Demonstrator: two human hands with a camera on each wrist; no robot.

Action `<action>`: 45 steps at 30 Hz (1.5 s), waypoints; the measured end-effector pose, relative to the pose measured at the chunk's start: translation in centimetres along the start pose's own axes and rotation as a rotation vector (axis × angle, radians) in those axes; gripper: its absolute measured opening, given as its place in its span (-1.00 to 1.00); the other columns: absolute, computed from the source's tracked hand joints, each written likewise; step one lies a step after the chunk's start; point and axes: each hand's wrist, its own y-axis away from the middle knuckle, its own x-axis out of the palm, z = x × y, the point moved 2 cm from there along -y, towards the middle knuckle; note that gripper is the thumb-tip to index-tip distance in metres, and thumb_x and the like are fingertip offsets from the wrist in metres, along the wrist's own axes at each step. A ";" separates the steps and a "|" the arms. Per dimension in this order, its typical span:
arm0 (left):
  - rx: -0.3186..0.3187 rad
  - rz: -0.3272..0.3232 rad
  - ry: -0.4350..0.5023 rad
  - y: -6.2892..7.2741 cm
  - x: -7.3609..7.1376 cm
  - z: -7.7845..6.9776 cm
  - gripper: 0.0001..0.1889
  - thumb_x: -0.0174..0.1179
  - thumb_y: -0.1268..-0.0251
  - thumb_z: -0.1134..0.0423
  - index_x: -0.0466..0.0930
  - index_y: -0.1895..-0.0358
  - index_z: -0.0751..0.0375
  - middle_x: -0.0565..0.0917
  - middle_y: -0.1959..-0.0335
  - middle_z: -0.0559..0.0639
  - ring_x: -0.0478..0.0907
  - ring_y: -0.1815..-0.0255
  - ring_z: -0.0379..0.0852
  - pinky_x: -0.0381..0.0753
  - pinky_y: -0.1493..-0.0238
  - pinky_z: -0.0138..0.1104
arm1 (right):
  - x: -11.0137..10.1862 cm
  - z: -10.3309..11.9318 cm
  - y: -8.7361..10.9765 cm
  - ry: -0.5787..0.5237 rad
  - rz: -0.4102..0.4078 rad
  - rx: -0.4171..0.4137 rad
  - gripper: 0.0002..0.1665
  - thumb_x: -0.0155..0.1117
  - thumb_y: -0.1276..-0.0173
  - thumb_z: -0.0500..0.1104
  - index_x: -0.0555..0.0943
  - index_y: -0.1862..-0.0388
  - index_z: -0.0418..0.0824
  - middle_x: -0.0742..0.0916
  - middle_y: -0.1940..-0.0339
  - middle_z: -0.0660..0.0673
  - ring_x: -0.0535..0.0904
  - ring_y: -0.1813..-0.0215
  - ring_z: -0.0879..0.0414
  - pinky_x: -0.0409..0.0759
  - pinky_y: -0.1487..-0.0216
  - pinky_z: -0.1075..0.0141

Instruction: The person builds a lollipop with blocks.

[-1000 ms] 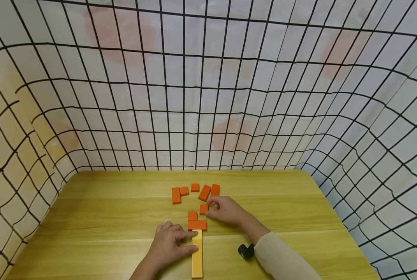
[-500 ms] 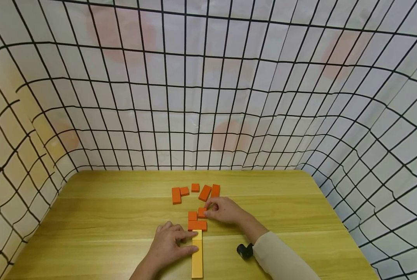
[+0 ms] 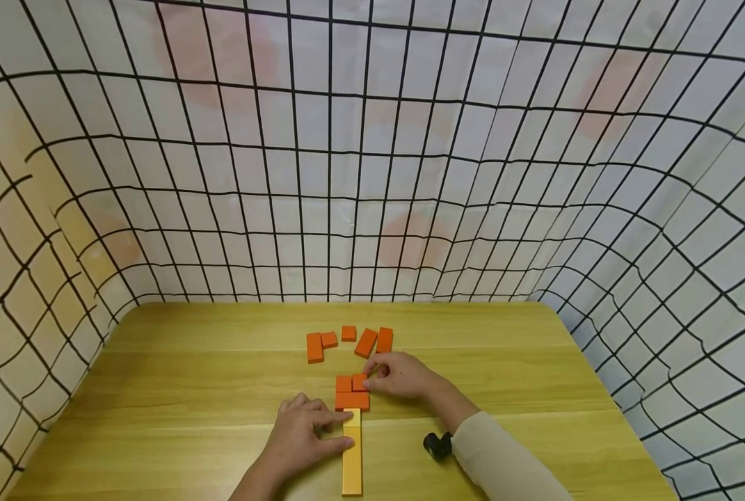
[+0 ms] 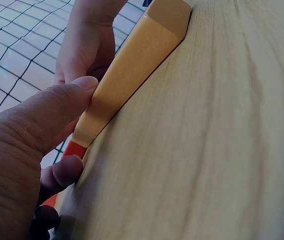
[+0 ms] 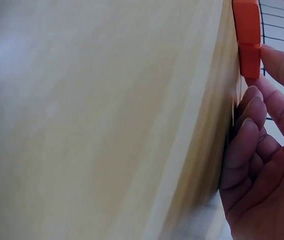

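My right hand [image 3: 403, 376] pinches a small square orange block [image 3: 358, 382] between thumb and index finger. That block sits right beside another square orange block [image 3: 343, 383], both lying behind a wider orange block [image 3: 351, 401]. In front of these runs a column of a small pale-yellow block [image 3: 352, 418] and a long yellow block [image 3: 352, 470]. My left hand [image 3: 300, 431] touches this column with an extended index finger on the small block and the thumb on the long one. The left wrist view shows the thumb pressing against the yellow block's side.
Several loose orange blocks, among them an upright one [image 3: 314, 348] and a tilted one [image 3: 366, 344], lie farther back on the wooden table [image 3: 178, 390]. A small black object [image 3: 437, 446] is by the right sleeve [image 3: 503, 459]. Black netting [image 3: 359, 174] surrounds the table's back and sides.
My right hand has slid the small orange block left and slightly nearer, from apart to beside the other square block. The left hand stays on the yellow blocks.
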 end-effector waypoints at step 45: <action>-0.007 0.009 0.013 -0.1 -0.1 -0.1 -0.60 0.46 -0.03 -0.30 0.80 0.02 -0.41 0.46 0.55 -0.46 0.15 0.41 -0.42 0.12 0.20 -0.33 | -0.1 0.4 0.2 -0.015 0.015 -0.001 -0.86 0.39 -0.38 0.14 0.68 0.15 0.22 0.61 0.45 0.11 0.47 0.39 0.20 0.47 0.27 0.27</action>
